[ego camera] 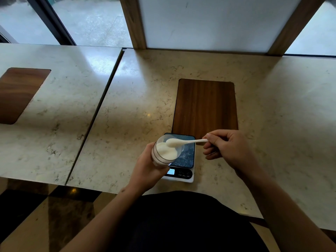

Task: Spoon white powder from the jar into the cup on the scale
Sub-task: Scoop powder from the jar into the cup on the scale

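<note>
Left hand [145, 166] holds tilted jar [160, 153] over scale [183, 157]; right hand [225, 150] pinches spoon [183, 142], heaped bowl at jar mouth (clear cup [179, 149] just behind, hard to make out); risk: a jolt spills powder onto scale.

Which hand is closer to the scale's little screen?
Left. The left hand, holding the jar, sits right beside the screen and partly covers it. The right hand holds the spoon farther up, off to the scale's right.

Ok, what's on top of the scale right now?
A clear cup seems to stand on the scale, mostly covered by the tilted jar and loaded spoon; its contents are hidden.
</note>
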